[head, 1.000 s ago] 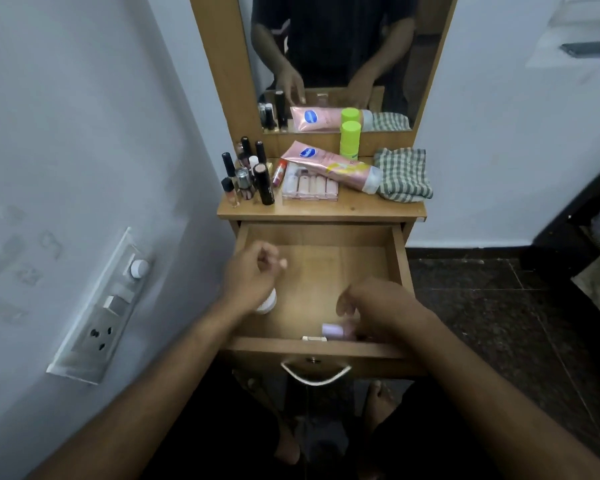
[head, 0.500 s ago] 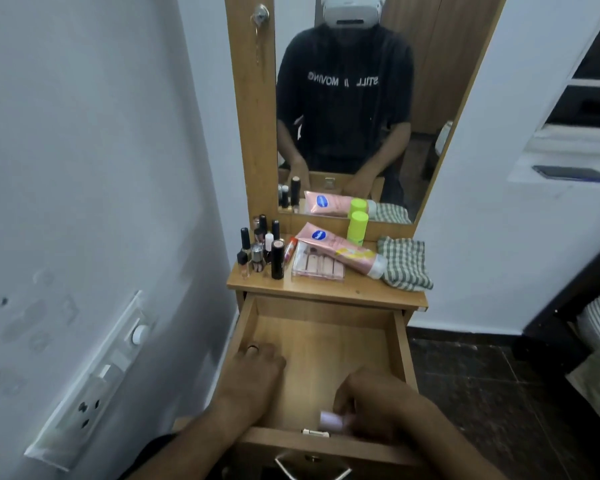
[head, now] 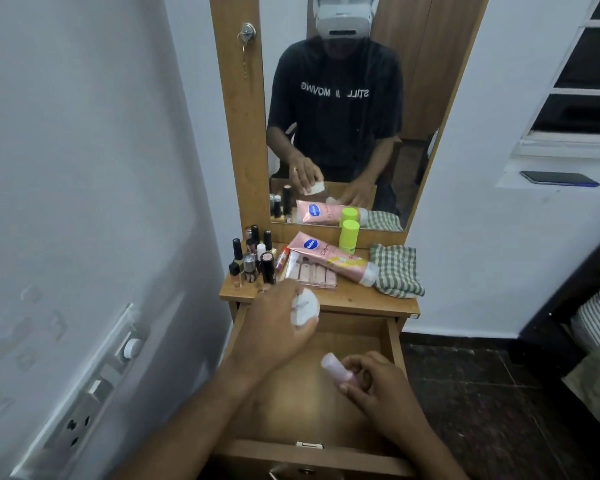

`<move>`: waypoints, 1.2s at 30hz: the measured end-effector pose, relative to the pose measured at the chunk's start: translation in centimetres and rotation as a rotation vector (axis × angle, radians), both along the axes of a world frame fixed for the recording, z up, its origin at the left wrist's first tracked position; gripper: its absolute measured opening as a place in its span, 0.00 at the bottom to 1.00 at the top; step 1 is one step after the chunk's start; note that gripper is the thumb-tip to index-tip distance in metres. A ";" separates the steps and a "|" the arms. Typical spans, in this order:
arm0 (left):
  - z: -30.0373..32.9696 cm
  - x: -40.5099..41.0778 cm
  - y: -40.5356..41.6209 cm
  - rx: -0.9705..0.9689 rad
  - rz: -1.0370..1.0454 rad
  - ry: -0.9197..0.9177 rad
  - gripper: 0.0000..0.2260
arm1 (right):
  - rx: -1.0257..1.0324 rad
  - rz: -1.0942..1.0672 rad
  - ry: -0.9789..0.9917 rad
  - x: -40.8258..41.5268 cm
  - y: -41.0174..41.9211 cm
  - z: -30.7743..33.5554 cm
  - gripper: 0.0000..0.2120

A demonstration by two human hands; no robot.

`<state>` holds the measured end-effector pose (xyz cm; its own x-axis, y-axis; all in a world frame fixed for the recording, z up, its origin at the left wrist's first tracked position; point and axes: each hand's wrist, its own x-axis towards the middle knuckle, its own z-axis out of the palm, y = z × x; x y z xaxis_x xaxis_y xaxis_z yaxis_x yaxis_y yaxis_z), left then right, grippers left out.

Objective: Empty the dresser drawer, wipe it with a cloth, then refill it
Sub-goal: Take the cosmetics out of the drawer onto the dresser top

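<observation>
Near the centre of the frame, the left hand (head: 278, 327) is gripping a small white round jar (head: 304, 307), fingers closed around it, and holding it over the front edge of the counter (head: 368, 299), just below the clear case of brushes (head: 312, 270). Lower and to the right, the right hand (head: 378, 386) is pinching a small pink bottle (head: 336, 368) between thumb and fingers above the open drawer (head: 394, 344), whose visible wooden floor is looking almost bare. Both items are seeming light and rigid, with smooth plastic or glass sides that could slip, so a wrap around the body below the cap is likely the safest hold. Further up the frame, the counter is carrying a cluster of dark upright cosmetic bottles (head: 253, 258) at its left, a pink lotion tube (head: 329, 256) lying flat, a green-capped container (head: 349, 235) and a folded checked cloth (head: 395, 270) at the right. The cloth is looking soft and limp, best taken in a bunched handful for wiping.
</observation>
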<state>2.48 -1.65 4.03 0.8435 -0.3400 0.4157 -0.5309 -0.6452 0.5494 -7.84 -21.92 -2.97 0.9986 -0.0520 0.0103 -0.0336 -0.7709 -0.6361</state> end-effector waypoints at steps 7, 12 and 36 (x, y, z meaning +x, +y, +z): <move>1.3 4.2 -5.1 -0.036 0.141 -0.034 0.17 | 0.050 0.019 -0.067 0.1 0.4 0.2 0.16; -0.2 6.0 -6.3 0.043 0.177 -0.041 0.17 | 0.071 -0.011 -0.114 0.2 0.1 -0.2 0.16; -6.5 -6.4 -0.6 -0.093 0.017 0.525 0.05 | 0.387 -0.412 -0.457 7.9 -1.7 6.2 0.14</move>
<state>-3.96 -2.29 -2.48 0.9513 -0.3061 -0.0364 -0.1586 -0.5874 0.7936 0.04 -23.59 3.18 0.7975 -0.5073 0.3266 0.0618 -0.4698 -0.8806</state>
